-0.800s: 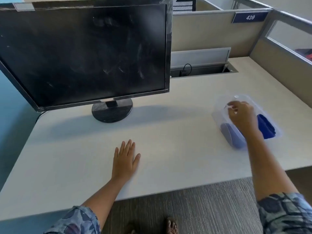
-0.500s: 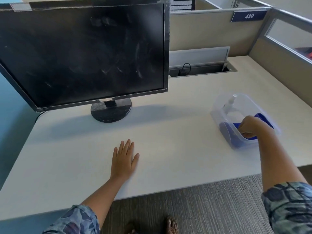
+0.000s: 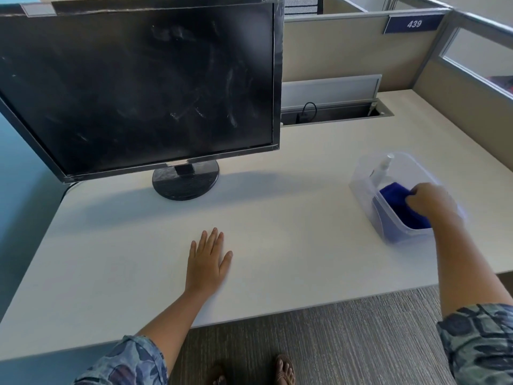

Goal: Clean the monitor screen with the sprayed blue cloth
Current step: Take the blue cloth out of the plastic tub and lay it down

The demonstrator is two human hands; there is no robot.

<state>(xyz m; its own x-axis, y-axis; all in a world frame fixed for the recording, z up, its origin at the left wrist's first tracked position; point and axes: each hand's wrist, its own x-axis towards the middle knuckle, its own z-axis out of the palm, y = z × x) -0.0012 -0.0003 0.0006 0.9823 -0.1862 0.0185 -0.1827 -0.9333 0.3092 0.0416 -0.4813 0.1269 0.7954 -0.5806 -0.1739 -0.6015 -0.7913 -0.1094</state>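
- Since the earlier frame, the right hand point(image 3: 429, 201) has lifted the blue cloth point(image 3: 399, 204) partway out of the clear plastic bin point(image 3: 363, 176); its fingers are closed on the cloth's upper edge.
- Most of the cloth hangs inside the bin, beside a spray bottle point(image 3: 381, 169).
- Flat and spread, the left hand point(image 3: 206, 262) rests palm-down on the desk point(image 3: 291, 218), holding nothing.
- Smears cover the monitor screen point(image 3: 138, 84), well apart from the cloth.

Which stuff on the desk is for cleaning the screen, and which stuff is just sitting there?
For the job: monitor screen, smudged; blue cloth in the right hand; spray bottle in the clear tub.

Just there: left hand flat on the desk; sign 439; cable slot.
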